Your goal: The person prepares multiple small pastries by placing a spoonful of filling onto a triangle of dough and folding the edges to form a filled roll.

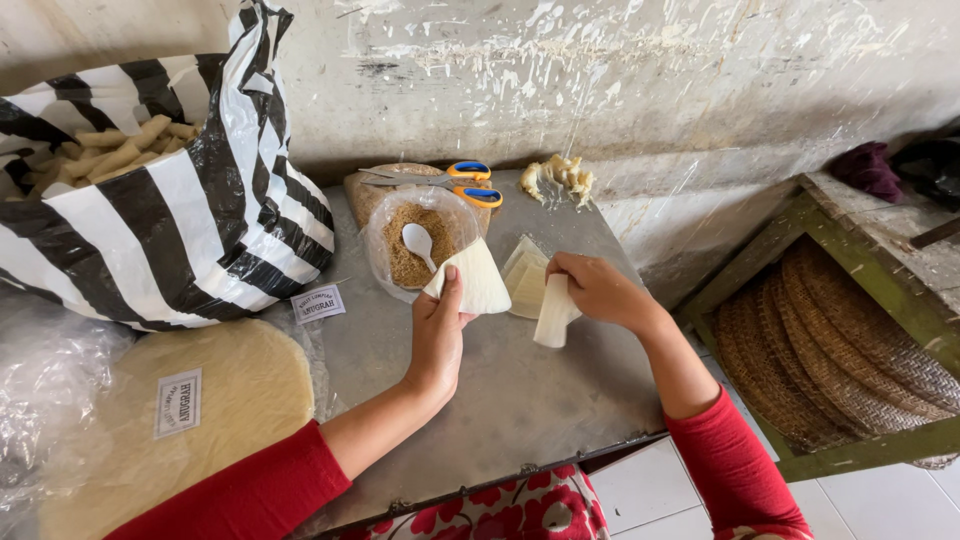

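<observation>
My left hand [437,335] holds up a pale, thin wrapper sheet [474,279] over the grey metal table [520,400]. My right hand [598,290] grips a second pale wrapper piece [553,312], folded and hanging down. Between the hands, flat on the table, lies a small stack of wrapper sheets [525,280]. Just behind my left hand stands an open clear bag of brown crumbly filling [405,250] with a white spoon [418,241] in it.
A black-and-white striped bag of finished rolls [120,150] stands at the left. Orange-and-blue scissors [450,180] lie on a board at the back, next to pale dough scraps [560,178]. A round wrapper pack [230,400] lies front left. Woven trays [840,360] fill a green rack at right.
</observation>
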